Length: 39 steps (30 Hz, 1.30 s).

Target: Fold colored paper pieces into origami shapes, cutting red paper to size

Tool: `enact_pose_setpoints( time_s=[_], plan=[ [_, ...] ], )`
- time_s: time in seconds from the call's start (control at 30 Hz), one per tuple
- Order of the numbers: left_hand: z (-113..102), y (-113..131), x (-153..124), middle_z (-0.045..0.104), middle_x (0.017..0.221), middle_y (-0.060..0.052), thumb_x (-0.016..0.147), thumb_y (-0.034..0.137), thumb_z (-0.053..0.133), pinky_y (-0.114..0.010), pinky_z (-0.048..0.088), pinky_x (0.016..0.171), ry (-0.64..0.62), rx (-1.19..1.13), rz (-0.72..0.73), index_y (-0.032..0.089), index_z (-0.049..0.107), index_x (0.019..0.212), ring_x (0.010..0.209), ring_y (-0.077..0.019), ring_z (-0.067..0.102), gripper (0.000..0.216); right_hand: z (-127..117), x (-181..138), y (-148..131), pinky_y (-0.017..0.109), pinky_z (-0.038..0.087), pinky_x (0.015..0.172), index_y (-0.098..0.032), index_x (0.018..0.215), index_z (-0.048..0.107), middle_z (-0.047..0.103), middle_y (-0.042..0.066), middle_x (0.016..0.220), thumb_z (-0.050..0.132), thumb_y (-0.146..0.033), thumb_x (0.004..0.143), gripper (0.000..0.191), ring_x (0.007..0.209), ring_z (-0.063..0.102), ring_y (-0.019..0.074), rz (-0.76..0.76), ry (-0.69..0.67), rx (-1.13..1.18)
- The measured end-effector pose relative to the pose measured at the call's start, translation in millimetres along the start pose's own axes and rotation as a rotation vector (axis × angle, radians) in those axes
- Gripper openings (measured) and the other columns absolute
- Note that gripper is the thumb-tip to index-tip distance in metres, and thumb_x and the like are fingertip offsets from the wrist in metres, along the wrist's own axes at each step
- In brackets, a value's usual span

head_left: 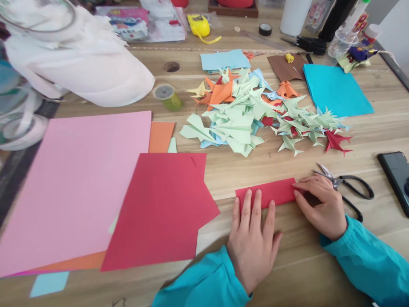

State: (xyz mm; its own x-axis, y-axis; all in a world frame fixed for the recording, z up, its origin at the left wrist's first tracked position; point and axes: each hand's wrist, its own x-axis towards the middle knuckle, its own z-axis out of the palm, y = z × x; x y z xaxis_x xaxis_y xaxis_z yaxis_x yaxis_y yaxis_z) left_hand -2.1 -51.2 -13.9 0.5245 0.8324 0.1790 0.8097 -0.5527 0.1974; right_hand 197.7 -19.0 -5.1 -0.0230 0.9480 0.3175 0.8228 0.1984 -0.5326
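A folded strip of red paper [277,192] lies flat on the wooden table in front of me. My left hand [254,234] rests on its left part, fingers stretched out and pressing it down. At the strip's right end, my right hand [322,202] has thumb and forefinger closed on the edge. Black-handled scissors [338,181] lie beside my right hand, which covers part of them. To the left, sheets of red paper [159,209] overlap a large pink sheet [92,179], with orange paper [161,134] showing underneath.
Beyond the strip is a heap of folded paper shapes [239,115], mostly pale green. Blue sheets [337,89] lie behind it at right. A phone [396,175] sits at the right edge. A spool of green thread [168,97] and a yellow tape measure [198,25] stand farther back.
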Motion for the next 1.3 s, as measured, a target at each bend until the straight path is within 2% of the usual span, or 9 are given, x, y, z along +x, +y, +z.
enact_pose_setpoints(
  time_s=[0.2, 0.47, 0.73, 0.87, 1.03, 1.13, 1.3],
  plan=[
    [-0.8, 0.1, 1.1, 0.045, 0.141, -0.023, 0.084, 0.052, 0.052, -0.058, 0.032, 0.105, 0.004, 0.009, -0.001, 0.014, 0.049, 0.134, 0.134, -0.0420, 0.036, 0.062, 0.2, 0.3, -0.3, 0.046, 0.049, 0.087, -0.023, 0.086, 0.071, 0.073, 0.004, 0.079, 0.064, -0.021, 0.078, 0.011, 0.083, 0.066, 0.0237, -0.014, 0.006, -0.012],
    [-0.8, 0.2, 0.9, 0.044, 0.143, -0.023, 0.085, 0.052, 0.051, -0.057, 0.029, 0.107, -0.014, 0.017, -0.003, 0.015, 0.048, 0.136, 0.136, -0.0411, 0.034, 0.063, 0.6, 0.8, -0.9, 0.046, 0.050, 0.086, -0.023, 0.085, 0.072, 0.073, 0.004, 0.079, 0.063, -0.022, 0.079, 0.011, 0.082, 0.066, 0.0236, 0.003, 0.005, -0.011],
    [-0.2, 0.3, 1.4, 0.045, 0.141, -0.023, 0.085, 0.051, 0.051, -0.057, 0.030, 0.106, 0.001, 0.020, 0.000, 0.015, 0.049, 0.134, 0.135, -0.0414, 0.035, 0.061, -0.3, 2.0, -3.1, 0.043, 0.051, 0.079, -0.022, 0.087, 0.070, 0.069, 0.005, 0.077, 0.061, -0.017, 0.080, 0.012, 0.079, 0.062, 0.0216, -0.037, -0.003, -0.005],
    [0.2, 0.4, 1.6, 0.046, 0.141, -0.023, 0.085, 0.051, 0.050, -0.057, 0.030, 0.106, 0.007, 0.010, 0.000, 0.015, 0.050, 0.134, 0.134, -0.0412, 0.036, 0.060, -0.6, 0.0, -2.3, 0.040, 0.052, 0.073, -0.022, 0.089, 0.071, 0.065, 0.006, 0.077, 0.063, -0.019, 0.080, 0.013, 0.079, 0.059, 0.0220, -0.079, 0.006, -0.089],
    [0.2, 0.1, 1.3, 0.043, 0.142, -0.024, 0.086, 0.050, 0.050, -0.057, 0.028, 0.107, 0.000, 0.004, 0.004, 0.014, 0.049, 0.134, 0.135, -0.0419, 0.035, 0.060, 0.2, -4.4, 0.1, 0.048, 0.047, 0.088, -0.024, 0.090, 0.069, 0.069, 0.007, 0.101, 0.068, -0.021, 0.076, 0.015, 0.097, 0.061, 0.0272, -0.226, 0.037, -0.233],
    [-0.2, 0.0, 0.7, 0.042, 0.143, -0.024, 0.087, 0.049, 0.049, -0.057, 0.027, 0.107, -0.001, 0.002, 0.010, 0.015, 0.047, 0.135, 0.135, -0.0423, 0.034, 0.060, -0.4, -4.9, 0.3, 0.051, 0.042, 0.096, -0.024, 0.093, 0.067, 0.072, 0.005, 0.101, 0.069, -0.019, 0.076, 0.018, 0.100, 0.062, 0.0275, -0.304, 0.018, -0.263],
    [-0.9, 0.4, 0.0, 0.040, 0.145, -0.023, 0.088, 0.051, 0.046, -0.058, 0.026, 0.108, -0.032, 0.001, 0.006, 0.015, 0.043, 0.139, 0.137, -0.0420, 0.032, 0.062, -1.5, -3.4, -1.4, 0.048, 0.043, 0.097, -0.020, 0.092, 0.067, 0.073, 0.006, 0.097, 0.068, -0.022, 0.079, 0.013, 0.095, 0.066, 0.0254, -0.315, 0.010, -0.284]
  ],
)
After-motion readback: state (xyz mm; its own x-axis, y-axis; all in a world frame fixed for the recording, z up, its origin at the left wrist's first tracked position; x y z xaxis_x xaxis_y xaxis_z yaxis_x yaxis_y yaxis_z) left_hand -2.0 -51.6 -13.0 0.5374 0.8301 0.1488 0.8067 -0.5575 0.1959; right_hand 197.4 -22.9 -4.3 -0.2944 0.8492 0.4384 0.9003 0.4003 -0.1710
